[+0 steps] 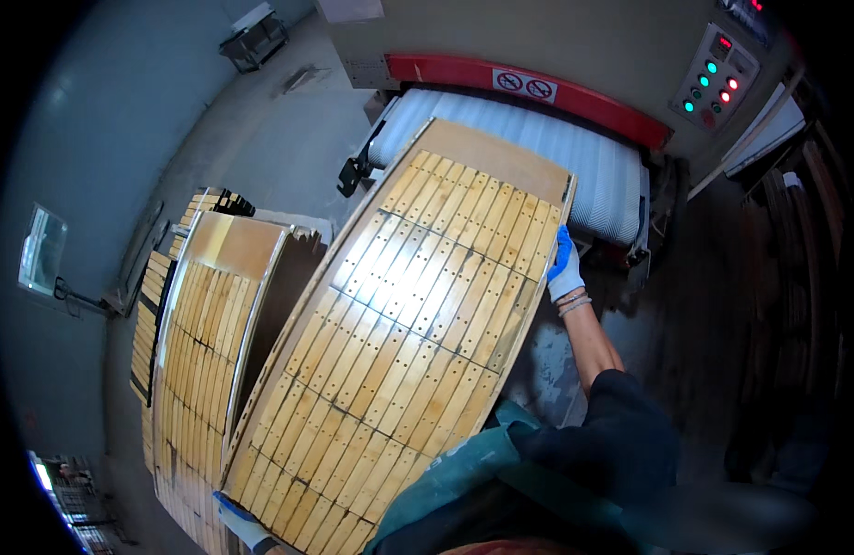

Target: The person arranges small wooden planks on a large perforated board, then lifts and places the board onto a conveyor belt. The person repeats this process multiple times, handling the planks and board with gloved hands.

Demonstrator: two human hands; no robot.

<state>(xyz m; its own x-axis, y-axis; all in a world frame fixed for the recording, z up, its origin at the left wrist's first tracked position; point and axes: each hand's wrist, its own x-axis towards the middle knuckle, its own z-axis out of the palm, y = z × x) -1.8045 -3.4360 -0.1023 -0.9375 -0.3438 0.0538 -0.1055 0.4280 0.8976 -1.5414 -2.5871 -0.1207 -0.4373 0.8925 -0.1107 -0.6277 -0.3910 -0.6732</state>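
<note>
Fingers (564, 262) of my right hand (566, 273) grip the slatted wooden panel's (404, 342) far edge, my left hand (240, 523) clasps its near corner, its front end just meeting the machine's white belt (575, 153), feeding barely begun.

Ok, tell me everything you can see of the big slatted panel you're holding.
The slatted wooden panel is a long flat board covered in rows of narrow pale wood strips with small holes, with a bare brown band at its far end. It lies tilted, its far end on the machine's white ribbed belt. The right hand grips its right edge, the left hand its near corner.
</note>
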